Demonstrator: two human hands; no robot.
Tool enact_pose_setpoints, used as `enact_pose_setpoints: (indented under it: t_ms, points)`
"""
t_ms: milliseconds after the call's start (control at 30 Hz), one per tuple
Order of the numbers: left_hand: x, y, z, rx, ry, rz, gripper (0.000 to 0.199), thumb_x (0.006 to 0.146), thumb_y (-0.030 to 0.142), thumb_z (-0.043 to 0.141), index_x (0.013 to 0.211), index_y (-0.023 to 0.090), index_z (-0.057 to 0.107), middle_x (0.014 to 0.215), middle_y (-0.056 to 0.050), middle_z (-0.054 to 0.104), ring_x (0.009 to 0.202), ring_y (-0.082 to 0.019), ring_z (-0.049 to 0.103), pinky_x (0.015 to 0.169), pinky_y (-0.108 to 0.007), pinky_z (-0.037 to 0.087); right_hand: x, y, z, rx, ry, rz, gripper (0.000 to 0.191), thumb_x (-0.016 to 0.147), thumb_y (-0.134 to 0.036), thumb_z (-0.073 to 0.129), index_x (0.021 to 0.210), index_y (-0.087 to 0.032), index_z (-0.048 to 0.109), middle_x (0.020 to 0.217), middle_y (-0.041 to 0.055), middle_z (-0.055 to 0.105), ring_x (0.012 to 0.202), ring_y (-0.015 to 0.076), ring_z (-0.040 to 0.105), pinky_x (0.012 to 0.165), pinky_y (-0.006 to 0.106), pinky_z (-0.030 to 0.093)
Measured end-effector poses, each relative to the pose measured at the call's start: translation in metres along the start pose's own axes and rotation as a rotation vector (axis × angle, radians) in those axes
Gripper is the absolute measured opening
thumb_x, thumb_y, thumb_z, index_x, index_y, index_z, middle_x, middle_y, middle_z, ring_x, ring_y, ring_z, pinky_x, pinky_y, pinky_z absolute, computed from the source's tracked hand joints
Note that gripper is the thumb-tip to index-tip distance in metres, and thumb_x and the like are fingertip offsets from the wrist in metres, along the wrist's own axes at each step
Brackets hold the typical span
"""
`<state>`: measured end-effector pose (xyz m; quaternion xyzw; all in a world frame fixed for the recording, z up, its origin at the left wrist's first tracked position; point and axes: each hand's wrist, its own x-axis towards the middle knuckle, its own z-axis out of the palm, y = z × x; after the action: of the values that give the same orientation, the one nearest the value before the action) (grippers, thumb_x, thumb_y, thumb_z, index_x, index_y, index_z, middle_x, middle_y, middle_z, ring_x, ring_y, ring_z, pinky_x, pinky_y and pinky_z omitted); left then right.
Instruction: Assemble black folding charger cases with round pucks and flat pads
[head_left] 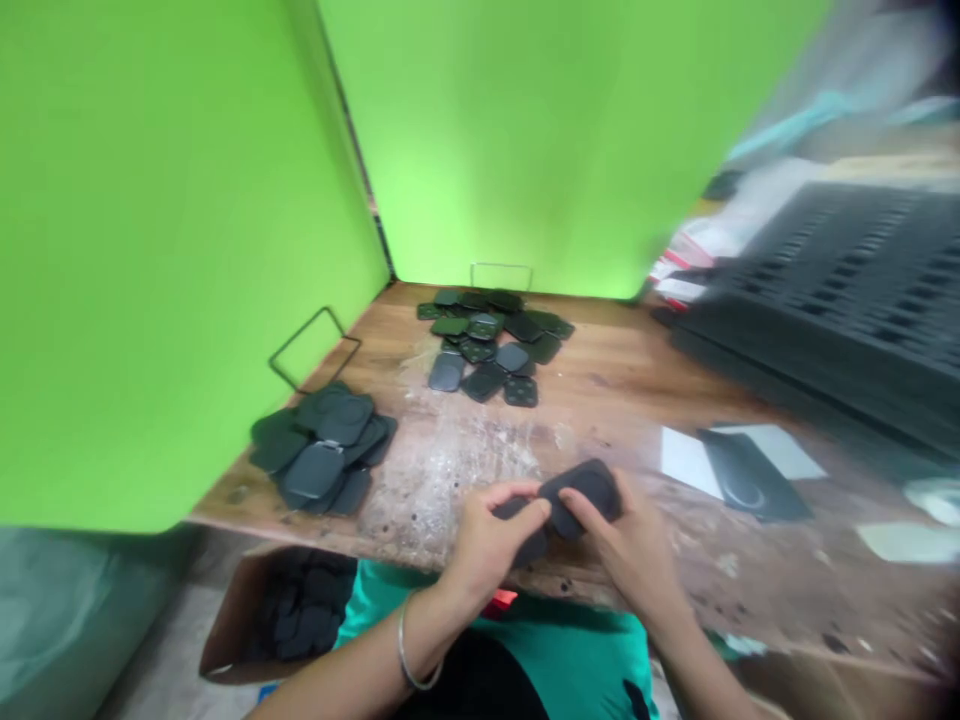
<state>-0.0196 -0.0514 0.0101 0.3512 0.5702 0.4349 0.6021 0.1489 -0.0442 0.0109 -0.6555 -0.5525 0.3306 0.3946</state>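
Holding dark pieces [596, 482], partly hidden: left hand [489, 532], right hand [637, 542].

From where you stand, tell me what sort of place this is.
Probably a workshop: a scuffed wooden table, dark pieces piled on it, and a box of similar pieces below.

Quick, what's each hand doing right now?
Left hand: closed, thumb and fingers holding a dark pad, partly covered.
Right hand: closed, thumb on top, holding another dark pad.
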Motion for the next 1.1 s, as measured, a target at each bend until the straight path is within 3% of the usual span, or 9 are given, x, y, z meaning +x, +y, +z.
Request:
enact_pose_setpoints:
  t_ms: [133, 200, 267, 333, 400, 567, 700, 900, 1100]
  points:
    - [-0.010, -0.002, -0.015, -0.010, -0.249, 0.006, 0.033, 0.065, 0.031, 0.077, 0.093, 0.015, 0.078, 0.068, 0.001, 0.061, 0.059, -0.009, 0.050, 0.057, -0.019, 0.039, 0.001, 0.001, 0.014, 0.041, -0.050, 0.061, 0.045, 0.082, -0.062, 0.052, 0.064, -0.020, 0.056, 0.064, 0.0025, 0.060, 0.062, 0.0180, 0.054, 0.053, 0.026, 0.041]
    - [-0.014, -0.001, -0.027, 0.041, -0.362, 0.003, 0.031, 0.068, 0.030, 0.074, 0.094, 0.015, 0.079, 0.064, 0.003, 0.056, 0.057, -0.008, 0.046, 0.054, -0.018, 0.036, 0.003, 0.007, 0.024, 0.091, -0.105, 0.198, 0.049, 0.081, -0.063, 0.052, 0.058, -0.021, 0.051, 0.056, 0.0015, 0.055, 0.055, 0.0165, 0.051, 0.048, 0.025, 0.038]
    - [-0.017, 0.004, -0.044, 0.110, -0.370, 0.017, 0.029, 0.072, 0.030, 0.070, 0.096, 0.016, 0.079, 0.065, 0.002, 0.058, 0.058, -0.009, 0.047, 0.055, -0.019, 0.036, 0.003, 0.011, 0.033, 0.179, -0.178, 0.406, 0.050, 0.079, -0.068, 0.052, 0.060, -0.021, 0.050, 0.046, -0.0010, 0.048, 0.044, 0.0144, 0.044, 0.040, 0.024, 0.033]
    - [-0.016, 0.014, -0.068, 0.205, -0.284, 0.075, 0.031, 0.076, 0.031, 0.066, 0.101, 0.016, 0.078, 0.071, 0.000, 0.064, 0.063, -0.012, 0.054, 0.060, -0.021, 0.040, 0.003, 0.013, 0.039, 0.315, -0.248, 0.530, 0.054, 0.079, -0.073, 0.050, 0.064, -0.021, 0.051, 0.041, -0.0032, 0.044, 0.036, 0.0116, 0.036, 0.035, 0.022, 0.026]
    - [-0.010, 0.030, -0.101, 0.323, -0.109, 0.174, 0.037, 0.078, 0.036, 0.066, 0.108, 0.017, 0.075, 0.077, -0.002, 0.069, 0.069, -0.015, 0.059, 0.065, -0.023, 0.044, 0.002, 0.013, 0.041, 0.428, -0.294, 0.521, 0.057, 0.077, -0.077, 0.050, 0.067, -0.021, 0.050, 0.043, -0.0038, 0.046, 0.034, 0.0097, 0.035, 0.033, 0.020, 0.025]
    - [0.015, 0.074, -0.209, 0.551, 0.556, 0.308, 0.059, 0.078, 0.055, 0.063, 0.122, 0.016, 0.066, 0.087, -0.005, 0.074, 0.073, -0.019, 0.065, 0.067, -0.027, 0.050, -0.007, 0.010, 0.038, 0.323, -0.329, 0.332, 0.057, 0.074, -0.075, 0.060, 0.069, -0.019, 0.052, 0.050, -0.0041, 0.049, 0.040, 0.0080, 0.041, 0.038, 0.018, 0.033]
    - [0.031, 0.090, -0.270, 0.701, 0.625, 0.237, 0.063, 0.074, 0.059, 0.062, 0.118, 0.015, 0.068, 0.092, -0.006, 0.075, 0.075, -0.020, 0.067, 0.068, -0.028, 0.052, -0.017, 0.013, 0.039, 0.269, -0.319, 0.261, 0.056, 0.080, -0.073, 0.055, 0.066, -0.020, 0.050, 0.050, -0.0045, 0.047, 0.040, 0.0072, 0.039, 0.038, 0.017, 0.031]
    - [0.039, 0.089, -0.288, 0.947, 0.578, 0.124, 0.042, 0.073, 0.051, 0.063, 0.098, 0.019, 0.075, 0.091, -0.006, 0.076, 0.079, -0.025, 0.069, 0.067, -0.028, 0.050, -0.022, 0.023, 0.034, 0.195, -0.313, 0.153, 0.051, 0.089, -0.065, 0.049, 0.064, -0.021, 0.049, 0.050, -0.0036, 0.047, 0.040, 0.0094, 0.040, 0.039, 0.020, 0.032]
    - [0.038, 0.099, -0.273, 1.219, 0.612, 0.152, 0.041, 0.081, 0.047, 0.056, 0.103, 0.016, 0.072, 0.105, -0.010, 0.073, 0.103, -0.034, 0.064, 0.091, -0.041, 0.046, -0.011, 0.043, 0.017, -0.148, -0.156, -0.339, 0.034, 0.098, -0.044, 0.045, 0.075, -0.021, 0.058, 0.060, -0.0006, 0.057, 0.053, 0.0140, 0.055, 0.053, 0.025, 0.042]
